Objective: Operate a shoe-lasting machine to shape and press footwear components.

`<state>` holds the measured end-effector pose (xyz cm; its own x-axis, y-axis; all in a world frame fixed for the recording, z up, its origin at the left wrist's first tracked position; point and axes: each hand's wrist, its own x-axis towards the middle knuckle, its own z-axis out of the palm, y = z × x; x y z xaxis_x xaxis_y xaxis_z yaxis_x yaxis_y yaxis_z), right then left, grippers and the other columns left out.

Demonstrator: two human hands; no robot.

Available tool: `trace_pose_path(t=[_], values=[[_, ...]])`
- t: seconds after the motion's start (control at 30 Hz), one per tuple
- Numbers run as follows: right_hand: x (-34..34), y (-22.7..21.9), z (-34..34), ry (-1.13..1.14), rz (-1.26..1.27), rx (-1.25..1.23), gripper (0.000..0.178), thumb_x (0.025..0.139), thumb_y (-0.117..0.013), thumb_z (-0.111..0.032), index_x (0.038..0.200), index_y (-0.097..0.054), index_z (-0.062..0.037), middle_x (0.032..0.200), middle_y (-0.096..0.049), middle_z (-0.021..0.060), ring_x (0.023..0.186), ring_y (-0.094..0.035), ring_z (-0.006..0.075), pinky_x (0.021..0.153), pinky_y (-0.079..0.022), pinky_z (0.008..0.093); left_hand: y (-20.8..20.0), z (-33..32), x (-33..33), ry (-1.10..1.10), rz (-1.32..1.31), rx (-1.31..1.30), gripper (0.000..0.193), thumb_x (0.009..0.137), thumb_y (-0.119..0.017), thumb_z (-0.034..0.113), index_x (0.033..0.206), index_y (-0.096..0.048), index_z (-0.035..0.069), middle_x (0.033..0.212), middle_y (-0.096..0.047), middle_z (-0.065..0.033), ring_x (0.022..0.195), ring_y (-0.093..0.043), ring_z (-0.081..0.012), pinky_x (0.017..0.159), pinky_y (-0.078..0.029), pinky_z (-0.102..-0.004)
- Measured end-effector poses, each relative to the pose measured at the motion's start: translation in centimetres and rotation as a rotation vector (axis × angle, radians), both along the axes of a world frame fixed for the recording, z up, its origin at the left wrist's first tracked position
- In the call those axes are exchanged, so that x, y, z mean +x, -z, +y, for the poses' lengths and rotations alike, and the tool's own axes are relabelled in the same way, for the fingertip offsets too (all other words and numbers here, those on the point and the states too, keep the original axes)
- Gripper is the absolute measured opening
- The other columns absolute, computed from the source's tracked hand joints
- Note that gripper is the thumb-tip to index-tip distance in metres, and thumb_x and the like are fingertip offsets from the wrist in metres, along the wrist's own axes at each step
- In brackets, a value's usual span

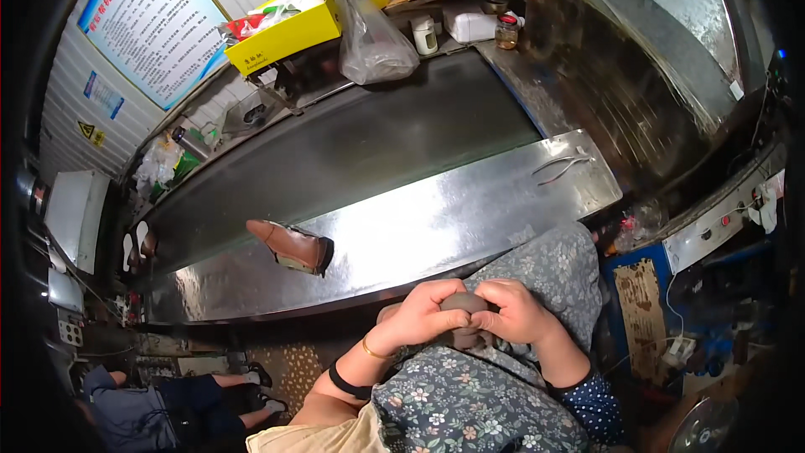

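Observation:
My left hand (pixel 428 312) and my right hand (pixel 513 312) are closed round a grey-brown shoe upper (pixel 461 304), held over my lap. Both thumbs press on it and nearly meet at its middle, while its rounded end shows between the hands. Much of the piece is hidden by my fingers. Beyond my left hand, a brown leather shoe upper (pixel 289 246) lies on the shiny metal ledge (pixel 402 226), apart from both hands. A floral apron (pixel 478 403) covers my lap beneath them.
A dark conveyor belt (pixel 369 134) runs behind the ledge. Pincers (pixel 562 165) lie at the ledge's right end. Shoe parts (pixel 144 239) stand at the belt's left end. A yellow box (pixel 285 36) and a plastic bag (pixel 373 42) are at the back. Another person (pixel 159 411) is at lower left.

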<state>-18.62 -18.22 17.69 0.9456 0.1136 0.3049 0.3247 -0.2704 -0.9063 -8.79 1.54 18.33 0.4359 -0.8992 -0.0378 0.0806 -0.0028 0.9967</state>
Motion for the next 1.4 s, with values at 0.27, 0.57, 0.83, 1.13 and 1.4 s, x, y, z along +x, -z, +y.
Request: trace_pose_path(t=[0.27, 0.57, 0.83, 1.13, 1.4], values=[[0.0, 1.0, 1.8, -0.014, 0.033, 0.370, 0.033, 0.101, -0.060, -0.031, 0.090, -0.062, 0.0000, 0.076, -0.059, 0.0075, 0.069, -0.056, 0.0184, 0.063, -0.046, 0.0326, 0.9, 0.3, -0.5, -0.063, 0.163, -0.090, 0.038, 0.093, -0.074, 0.039, 0.099, -0.066, 0.002, 0.083, -0.061, 0.0028, 0.075, -0.053, -0.0071, 0.063, -0.045, -0.0256], [0.0, 2.9, -0.4, 0.330, 0.063, 0.047, 0.031, 0.096, -0.068, -0.031, 0.103, -0.065, -0.0012, 0.081, -0.067, 0.0092, 0.070, -0.064, 0.0208, 0.065, -0.052, 0.0336, 2.4, -2.3, -0.1, -0.068, 0.211, -0.027, 0.036, 0.099, -0.068, 0.019, 0.128, -0.053, 0.003, 0.111, -0.062, 0.0003, 0.103, -0.056, -0.0075, 0.090, -0.049, -0.0253], [0.5, 6.6, -6.6, 0.792, 0.123, 0.031, 0.017, 0.093, -0.069, -0.018, 0.096, -0.067, -0.0008, 0.077, -0.068, 0.0083, 0.068, -0.065, 0.0179, 0.064, -0.052, 0.0318, 0.4, -11.4, 17.9, -0.133, 0.061, 0.133, 0.046, 0.098, -0.061, 0.050, 0.111, -0.061, 0.006, 0.093, -0.070, -0.0094, 0.089, -0.067, -0.0202, 0.073, -0.055, -0.0366], [2.4, 6.7, -6.9, 0.793, 0.011, -0.429, 0.012, 0.085, -0.072, -0.019, 0.084, -0.069, -0.0077, 0.083, -0.071, 0.0117, 0.078, -0.068, 0.0348, 0.071, -0.054, 0.0429, -7.6, -18.5, 32.6, -0.136, -0.042, -0.381, 0.035, 0.097, -0.068, 0.032, 0.114, -0.057, 0.004, 0.098, -0.064, -0.0078, 0.085, -0.062, -0.0168, 0.079, -0.051, -0.0297], [2.0, 7.3, -6.9, 0.779, 0.012, -0.436, 0.010, 0.086, -0.070, -0.016, 0.084, -0.068, -0.0071, 0.081, -0.068, 0.0125, 0.077, -0.064, 0.0360, 0.070, -0.050, 0.0457, 9.5, 2.1, 16.4, -0.774, -1.095, 0.464, 0.056, 0.085, -0.075, 0.020, 0.136, -0.056, 0.005, 0.141, -0.053, -0.0249, 0.139, -0.044, -0.0409, 0.117, -0.035, -0.0475]])
